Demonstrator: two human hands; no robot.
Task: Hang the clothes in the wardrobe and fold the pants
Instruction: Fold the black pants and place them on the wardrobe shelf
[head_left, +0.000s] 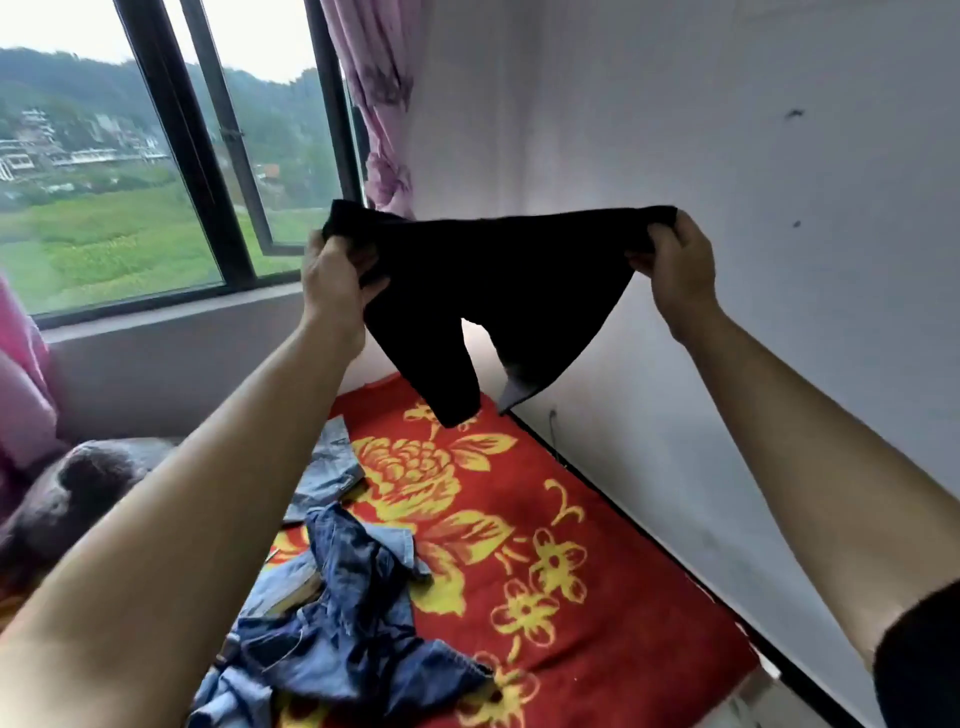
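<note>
**Q:** What are the hands doing?
**A:** The left hand (332, 280) is curled around one end of a waistband, with cloth bunched in its grip. The right hand (672, 260) pinches the other end between thumb and curled fingers. Both arms reach forward and up.

**Q:** What do they hold?
**A:** A pair of short black pants (493, 296), stretched between the two hands in the air, in front of a window (156, 182) and a pale wall (727, 130). The waistband runs from hand to hand and sags slightly in the middle. Two short legs hang below it, well above a red blanket with yellow flowers (561, 519).

**Q:** How will the garment handle?
**A:** It looks light, soft and limp, likely to drape and crumple rather than hold a shape. The waistband ends, where the hands already are, seem the best hold. For folding, it probably needs laying flat or bringing the two ends together.

**Q:** What lies beneath?
**A:** The blanket is spread out below the arms. On its left side lies a rumpled heap of blue jeans (343, 618), not yet folded. A pink curtain (379, 104) hangs beside the window.
</note>
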